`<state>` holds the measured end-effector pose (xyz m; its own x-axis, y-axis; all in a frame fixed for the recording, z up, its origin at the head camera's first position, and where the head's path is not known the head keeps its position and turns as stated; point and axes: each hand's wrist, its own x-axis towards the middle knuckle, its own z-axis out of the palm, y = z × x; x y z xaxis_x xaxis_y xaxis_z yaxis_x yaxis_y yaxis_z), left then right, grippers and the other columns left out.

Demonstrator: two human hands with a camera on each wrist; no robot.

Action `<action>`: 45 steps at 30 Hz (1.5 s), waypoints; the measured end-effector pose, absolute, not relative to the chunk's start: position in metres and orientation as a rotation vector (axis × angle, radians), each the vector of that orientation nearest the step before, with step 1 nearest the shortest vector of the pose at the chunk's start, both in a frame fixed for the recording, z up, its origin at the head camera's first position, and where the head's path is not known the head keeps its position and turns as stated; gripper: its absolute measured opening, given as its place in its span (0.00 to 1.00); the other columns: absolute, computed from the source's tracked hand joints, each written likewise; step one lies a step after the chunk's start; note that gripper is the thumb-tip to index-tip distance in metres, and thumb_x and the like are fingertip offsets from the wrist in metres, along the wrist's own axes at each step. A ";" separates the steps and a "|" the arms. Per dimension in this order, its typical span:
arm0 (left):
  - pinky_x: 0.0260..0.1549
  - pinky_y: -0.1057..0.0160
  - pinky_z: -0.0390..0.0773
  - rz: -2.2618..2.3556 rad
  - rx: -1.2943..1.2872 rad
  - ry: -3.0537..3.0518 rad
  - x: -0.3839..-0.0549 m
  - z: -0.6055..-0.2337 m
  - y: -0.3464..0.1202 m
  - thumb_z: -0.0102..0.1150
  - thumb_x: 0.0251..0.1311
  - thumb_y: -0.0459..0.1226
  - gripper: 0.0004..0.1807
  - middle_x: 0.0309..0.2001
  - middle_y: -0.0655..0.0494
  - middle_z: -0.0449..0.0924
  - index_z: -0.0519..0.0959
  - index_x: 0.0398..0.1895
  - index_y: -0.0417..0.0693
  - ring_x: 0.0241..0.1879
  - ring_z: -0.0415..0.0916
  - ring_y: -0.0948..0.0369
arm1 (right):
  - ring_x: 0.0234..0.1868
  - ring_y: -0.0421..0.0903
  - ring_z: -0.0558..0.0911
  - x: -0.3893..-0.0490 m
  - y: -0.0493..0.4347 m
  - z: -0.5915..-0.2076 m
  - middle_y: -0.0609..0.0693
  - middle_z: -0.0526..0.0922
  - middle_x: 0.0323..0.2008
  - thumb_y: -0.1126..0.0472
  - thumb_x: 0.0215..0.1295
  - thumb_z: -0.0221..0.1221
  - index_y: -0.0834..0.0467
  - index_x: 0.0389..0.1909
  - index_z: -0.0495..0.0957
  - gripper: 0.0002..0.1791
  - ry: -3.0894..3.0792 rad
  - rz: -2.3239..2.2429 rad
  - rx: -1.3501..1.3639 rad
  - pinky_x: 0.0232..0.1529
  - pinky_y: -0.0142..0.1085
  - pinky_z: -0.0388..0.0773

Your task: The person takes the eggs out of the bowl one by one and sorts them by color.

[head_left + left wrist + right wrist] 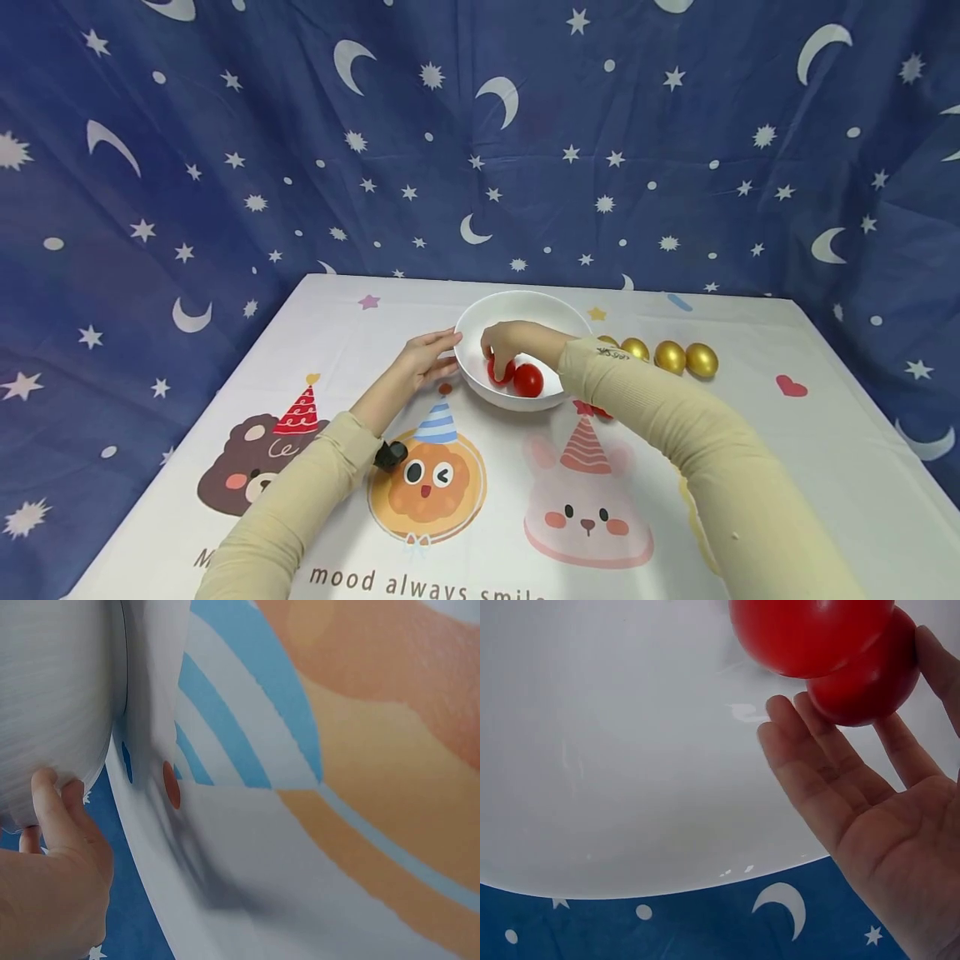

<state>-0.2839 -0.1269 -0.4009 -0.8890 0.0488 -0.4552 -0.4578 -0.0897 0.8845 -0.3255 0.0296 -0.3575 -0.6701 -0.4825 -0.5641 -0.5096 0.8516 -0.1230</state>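
Observation:
A white bowl (pixel 555 308) stands near the table's far side. My left hand (pixel 422 360) rests against its left side, fingers extended along the outer wall; the left wrist view shows fingertips (pixel 46 776) touching the bowl's smooth surface. Inside the bowl, my right hand (pixel 512 337) pinches a shiny red ball (pixel 870 686), thumb on one side and a finger on the other. Another red ball (pixel 528 380) lies right beside it. Part of a red thing (pixel 602 412) shows outside the bowl, mostly hidden by my right sleeve.
Several gold balls (pixel 670 357) sit in a row right of the bowl, some partly behind my right arm. A white tablecloth (pixel 750 467) with cartoon prints covers the table. Behind it hangs a blue curtain (pixel 540 200) with moons and stars.

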 end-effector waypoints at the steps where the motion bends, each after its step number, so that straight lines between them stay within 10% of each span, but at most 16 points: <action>1: 0.35 0.74 0.84 2.044 -0.443 1.843 -0.284 -0.401 -0.127 0.55 0.65 0.41 0.27 0.61 0.46 0.69 0.67 0.67 0.50 0.49 0.75 0.57 | 0.39 0.44 0.76 -0.320 0.030 -0.353 0.51 0.78 0.41 0.62 0.56 0.64 0.60 0.47 0.76 0.17 2.436 0.072 -0.744 0.48 0.31 0.79; 45: 0.30 0.75 0.84 2.046 -0.489 1.803 -0.287 -0.402 -0.128 0.57 0.64 0.41 0.28 0.63 0.46 0.69 0.67 0.67 0.52 0.56 0.72 0.53 | 0.51 0.52 0.75 -0.296 0.047 -0.329 0.58 0.77 0.50 0.65 0.55 0.64 0.58 0.53 0.67 0.25 2.577 -0.357 -0.864 0.51 0.38 0.83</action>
